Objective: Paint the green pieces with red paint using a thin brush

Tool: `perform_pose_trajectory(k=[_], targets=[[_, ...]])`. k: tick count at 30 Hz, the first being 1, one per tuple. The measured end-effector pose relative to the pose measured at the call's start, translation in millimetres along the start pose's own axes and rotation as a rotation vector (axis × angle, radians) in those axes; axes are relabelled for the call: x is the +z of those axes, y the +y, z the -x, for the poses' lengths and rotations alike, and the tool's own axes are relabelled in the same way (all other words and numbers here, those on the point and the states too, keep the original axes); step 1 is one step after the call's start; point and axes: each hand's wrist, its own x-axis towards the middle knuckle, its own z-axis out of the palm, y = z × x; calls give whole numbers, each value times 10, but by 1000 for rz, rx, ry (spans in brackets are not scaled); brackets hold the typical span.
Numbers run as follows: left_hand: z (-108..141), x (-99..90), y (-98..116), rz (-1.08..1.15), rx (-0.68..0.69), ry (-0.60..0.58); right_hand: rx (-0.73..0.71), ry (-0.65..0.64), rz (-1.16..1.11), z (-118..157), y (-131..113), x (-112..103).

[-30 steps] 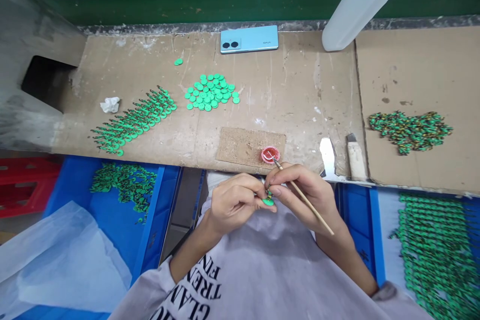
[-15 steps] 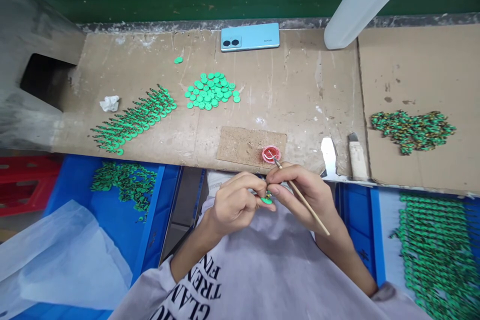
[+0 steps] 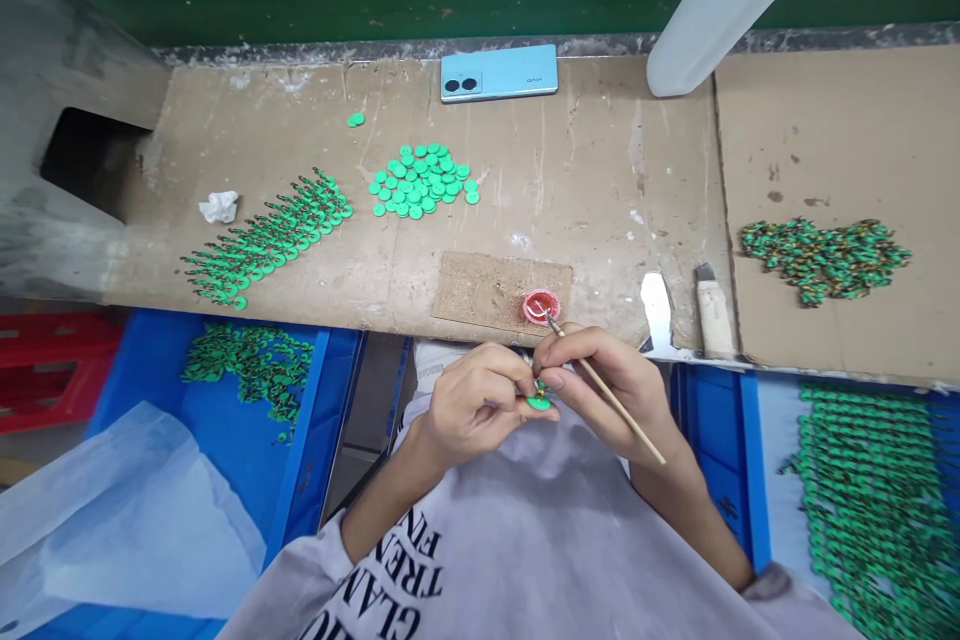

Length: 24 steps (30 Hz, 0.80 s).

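Between the fingertips of my left hand (image 3: 480,400) is a small green piece with a round disc base (image 3: 538,403) and a darker, yellowish upper part. My right hand (image 3: 611,390) is closed around a thin paintbrush (image 3: 611,395), and its thumb and forefinger meet the top of the same green piece. The brush's dark tip points up and left, at the edge of a small cup of red liquid (image 3: 541,306). That cup stands on a brown cardboard scrap (image 3: 476,288) just beyond my hands. Fingers hide much of the held piece.
Loose green discs (image 3: 420,182) lie mid-table, with rows of green pieces (image 3: 274,240) to their left. A phone (image 3: 499,74) rests at the back. Right are a blade tool (image 3: 714,315), a mirror shard (image 3: 658,312) and piled green-brown pieces (image 3: 825,260). Blue bins (image 3: 300,460) flank me.
The green piece sits slightly further right and its disc shows more between my fingers. Both hands stay close together, and the brush has shifted only a little.
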Motion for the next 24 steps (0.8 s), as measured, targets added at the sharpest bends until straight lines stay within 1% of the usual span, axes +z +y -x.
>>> perform_pose_trajectory(k=[6,11,19,24], targets=[[1,23,6,92,-58,35,30,24,-38,11,-13,1],[13,40,1,156,-102,53,66,44,-15,5,-15,13],[11,49,10,235,-176,83,25,27,-22,-10,37,30],[20,50,-4,235,-165,79,2,24,-10,-21,19,46]])
